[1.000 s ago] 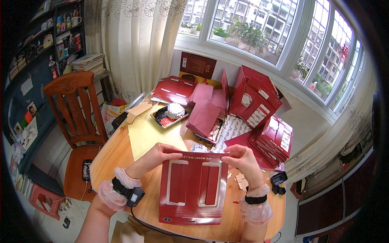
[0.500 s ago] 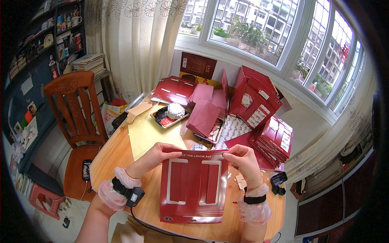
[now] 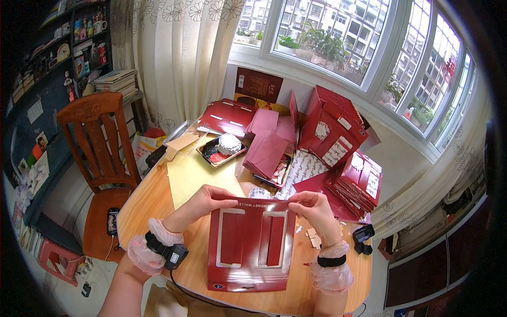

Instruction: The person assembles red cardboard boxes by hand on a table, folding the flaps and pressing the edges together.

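Observation:
A dark red cardboard package sleeve (image 3: 252,245) with two white-edged window cutouts hangs between my hands above the near side of the wooden table. My left hand (image 3: 212,199) pinches its top left corner. At the top right corner my right hand (image 3: 311,207) pinches the same edge. Strips of red card show inside both cutouts. Just beyond the sleeve lie a small patterned white piece (image 3: 259,193) and a black tray (image 3: 222,150) holding a white roll and small red bits.
Dark red envelopes (image 3: 266,153) are heaped mid-table. A red box (image 3: 330,124) and stacked red packages (image 3: 356,182) stand at the right. Yellow paper (image 3: 198,182) lies left. Cardboard bits (image 3: 313,238) and a black device (image 3: 363,239) sit right. A wooden chair (image 3: 97,153) stands left.
The red sleeve's upper edge has dipped slightly, and my right hand has shifted a little left. Both hands keep their hold on it.

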Demonstrator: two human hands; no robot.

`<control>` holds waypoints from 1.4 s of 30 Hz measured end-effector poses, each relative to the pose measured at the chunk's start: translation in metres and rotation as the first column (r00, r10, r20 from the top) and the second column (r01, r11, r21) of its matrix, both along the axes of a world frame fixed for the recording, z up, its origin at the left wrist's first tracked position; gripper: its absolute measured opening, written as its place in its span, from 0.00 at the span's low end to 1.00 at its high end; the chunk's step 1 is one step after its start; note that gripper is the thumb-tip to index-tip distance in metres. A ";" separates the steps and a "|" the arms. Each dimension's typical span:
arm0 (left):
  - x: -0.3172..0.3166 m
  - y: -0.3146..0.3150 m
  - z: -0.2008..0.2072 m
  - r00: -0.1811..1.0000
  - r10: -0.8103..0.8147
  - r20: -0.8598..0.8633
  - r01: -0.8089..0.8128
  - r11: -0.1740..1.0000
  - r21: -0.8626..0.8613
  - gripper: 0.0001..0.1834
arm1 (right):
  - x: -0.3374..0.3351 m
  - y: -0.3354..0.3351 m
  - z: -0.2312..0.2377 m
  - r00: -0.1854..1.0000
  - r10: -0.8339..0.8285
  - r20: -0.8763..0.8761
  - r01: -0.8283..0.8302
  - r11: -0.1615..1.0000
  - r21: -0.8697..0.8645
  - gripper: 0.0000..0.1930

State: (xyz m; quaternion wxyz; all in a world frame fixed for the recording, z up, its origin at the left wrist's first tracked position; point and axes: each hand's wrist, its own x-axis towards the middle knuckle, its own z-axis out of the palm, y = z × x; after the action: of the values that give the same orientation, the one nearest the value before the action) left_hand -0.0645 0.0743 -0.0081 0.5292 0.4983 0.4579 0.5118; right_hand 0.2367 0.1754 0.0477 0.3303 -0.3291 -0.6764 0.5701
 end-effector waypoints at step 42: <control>0.007 -0.001 -0.005 0.951 -0.071 -0.300 0.102 0.991 0.087 0.17 | 0.008 0.010 -0.004 0.982 0.054 0.180 -0.037 0.995 -0.096 0.06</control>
State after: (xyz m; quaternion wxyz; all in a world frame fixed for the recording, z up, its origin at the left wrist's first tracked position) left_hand -0.0575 0.0731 -0.0128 0.4504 0.6152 0.4832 0.4302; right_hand 0.2449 0.1858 0.0440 0.2380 -0.3793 -0.6842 0.5757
